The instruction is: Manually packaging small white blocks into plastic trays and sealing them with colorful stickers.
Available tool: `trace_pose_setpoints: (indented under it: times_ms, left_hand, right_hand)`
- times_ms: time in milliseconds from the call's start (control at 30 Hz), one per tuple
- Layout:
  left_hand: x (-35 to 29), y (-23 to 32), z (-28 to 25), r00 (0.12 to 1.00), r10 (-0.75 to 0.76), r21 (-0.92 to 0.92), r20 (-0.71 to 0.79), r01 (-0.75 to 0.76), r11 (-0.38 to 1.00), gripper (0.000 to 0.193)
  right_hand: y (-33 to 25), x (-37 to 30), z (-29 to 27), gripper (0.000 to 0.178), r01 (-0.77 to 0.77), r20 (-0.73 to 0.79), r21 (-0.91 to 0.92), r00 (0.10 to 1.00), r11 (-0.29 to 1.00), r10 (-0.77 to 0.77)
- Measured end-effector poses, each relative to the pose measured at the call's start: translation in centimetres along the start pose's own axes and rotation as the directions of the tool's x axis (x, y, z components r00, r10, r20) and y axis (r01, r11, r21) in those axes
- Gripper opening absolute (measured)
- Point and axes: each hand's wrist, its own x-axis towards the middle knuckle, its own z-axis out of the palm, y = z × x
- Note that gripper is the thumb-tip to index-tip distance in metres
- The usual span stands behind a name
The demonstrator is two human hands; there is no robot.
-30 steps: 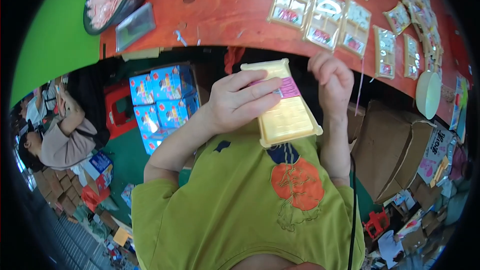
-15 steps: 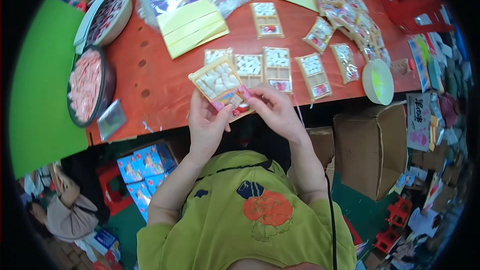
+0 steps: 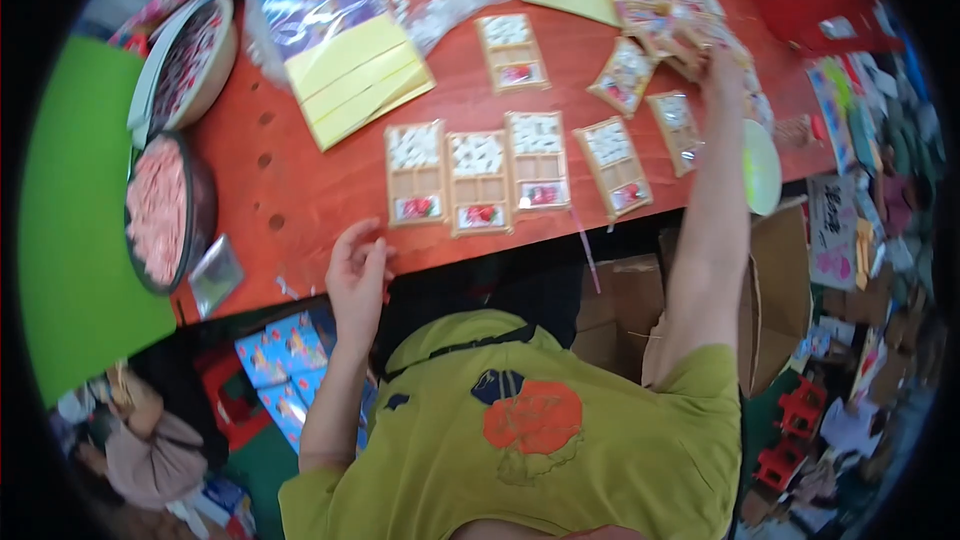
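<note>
My left hand (image 3: 357, 275) hovers at the table's front edge with fingers loosely bent and apart, holding nothing. At the far right, my right hand (image 3: 712, 60) is at the pile of wrapped trays (image 3: 665, 0), its fingers on a tan wrapped tray (image 3: 682, 52); blur hides their tips. Three trays stand in a row before me: a left one (image 3: 415, 175), a middle one (image 3: 479, 180) and a right one (image 3: 537, 162). Each has small white pieces on top, bare compartments midway and a red-and-white packet below. Similar trays lie behind (image 3: 512, 52) and to the right (image 3: 614, 168).
A dark tub of pink strips (image 3: 160, 210) and a pale basin of dark pieces (image 3: 205, 65) stand left. Yellow card sheets (image 3: 360, 80) lie at the back. A pale green bowl (image 3: 761, 170) sits near the right edge, above a cardboard box (image 3: 780, 285). Red table (image 3: 290, 180).
Both hands held a wrapped tray before me. My right hand has swung to the pile at far right with a tray at its fingers; my left hand has let go and drawn back left.
</note>
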Motion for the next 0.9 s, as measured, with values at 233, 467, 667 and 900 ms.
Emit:
trace_pose_setpoints:
  times_ms: [233, 467, 667, 900]
  left_hand:
    - [2.1, 0.4, 1.3, 0.848, 0.527, 0.593, 0.060, -0.454, 0.664, 0.019]
    - [6.9, 0.7, 5.4, 0.662, 0.671, 0.710, 0.335, -0.645, 0.282, 0.026]
    - [10.3, -0.5, 6.2, 0.685, 0.572, 0.746, 0.452, -0.641, 0.179, 0.039]
    - [10.0, 0.4, 5.6, 0.655, 0.644, 0.743, 0.394, -0.640, 0.196, 0.036]
  right_hand:
    - [-0.2, -9.5, 1.2, 0.024, 0.547, 0.220, -0.386, 0.837, 0.743, -0.502]
    - [2.6, -29.2, 10.2, 0.015, 0.705, 0.716, -0.252, 0.597, 0.663, -0.362]
    - [1.1, -31.7, 15.6, 0.013, 0.673, 0.722, -0.154, 0.577, 0.723, -0.383]
    - [0.9, -31.3, 22.6, 0.030, 0.435, 0.670, -0.254, 0.724, 0.864, -0.167]
